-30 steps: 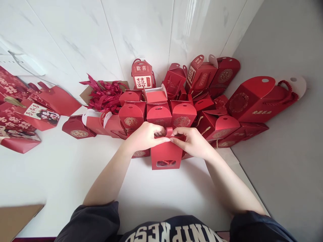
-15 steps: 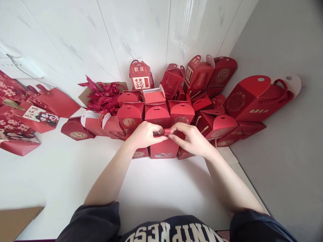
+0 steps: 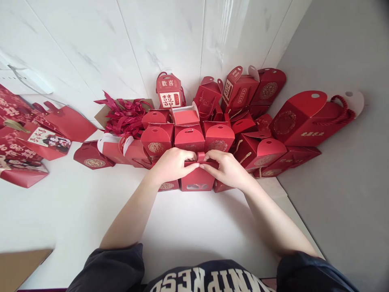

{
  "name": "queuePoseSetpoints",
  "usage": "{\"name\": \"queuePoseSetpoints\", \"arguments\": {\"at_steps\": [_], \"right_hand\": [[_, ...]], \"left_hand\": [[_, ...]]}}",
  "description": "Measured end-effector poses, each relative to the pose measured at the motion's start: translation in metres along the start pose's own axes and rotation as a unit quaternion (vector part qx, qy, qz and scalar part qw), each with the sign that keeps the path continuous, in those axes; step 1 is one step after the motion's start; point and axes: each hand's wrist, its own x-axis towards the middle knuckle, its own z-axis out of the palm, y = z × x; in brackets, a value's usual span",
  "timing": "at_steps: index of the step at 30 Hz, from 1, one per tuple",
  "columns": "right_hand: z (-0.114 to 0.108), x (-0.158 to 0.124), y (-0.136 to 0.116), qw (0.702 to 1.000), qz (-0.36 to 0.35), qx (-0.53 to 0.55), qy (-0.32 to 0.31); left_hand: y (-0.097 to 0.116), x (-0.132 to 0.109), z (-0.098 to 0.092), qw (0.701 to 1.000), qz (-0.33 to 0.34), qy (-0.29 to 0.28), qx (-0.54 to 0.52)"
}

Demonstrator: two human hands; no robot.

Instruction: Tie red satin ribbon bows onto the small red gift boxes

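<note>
A small red gift box [image 3: 197, 179] with a cut-out window in its front stands on the white table [image 3: 75, 211] just before me. Across its top runs a red ribbon [image 3: 201, 157]. My left hand [image 3: 172, 164] pinches the ribbon's left side, fingers closed. From the right, my right hand [image 3: 226, 168] pinches the ribbon too, fingers curled over the box top. Both hands rest on the box top and hide most of it.
Several closed red gift boxes [image 3: 190, 138] crowd the wall corner behind. A pile of loose red ribbons [image 3: 124, 114] lies on cardboard at the back left. Red paper bags [image 3: 36, 138] lie far left. A large red box with rope handle [image 3: 306, 119] leans at the right.
The box has been set back and down against the row of boxes. Both hands have closed in over its top, pulling the ribbon tighter.
</note>
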Motion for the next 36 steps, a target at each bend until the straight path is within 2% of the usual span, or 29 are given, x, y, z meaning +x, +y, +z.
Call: {"name": "queuePoseSetpoints", "arguments": {"at_steps": [6, 12, 17, 20, 25, 36], "right_hand": [[0.004, 0.002, 0.001, 0.999, -0.025, 0.009, -0.02], [0.009, 0.002, 0.002, 0.995, -0.073, -0.065, -0.019], [0.004, 0.001, 0.002, 0.998, -0.053, -0.011, -0.012], [-0.002, 0.0, 0.001, 0.998, -0.056, -0.017, 0.008], [0.0, 0.0, 0.003, 0.995, -0.087, -0.028, 0.026], [0.004, 0.001, 0.005, 0.997, -0.032, 0.042, 0.051]], "left_hand": [[-0.002, 0.0, -0.003, 0.999, 0.029, -0.026, 0.022], [-0.009, 0.001, -0.004, 0.996, 0.056, -0.042, 0.064], [-0.01, -0.001, -0.009, 0.998, 0.017, -0.059, 0.032], [-0.007, -0.005, -0.013, 0.999, -0.012, -0.043, 0.025], [-0.005, -0.011, -0.015, 0.999, -0.023, 0.016, -0.035], [-0.007, -0.008, -0.013, 0.999, -0.019, 0.013, -0.024]]}}
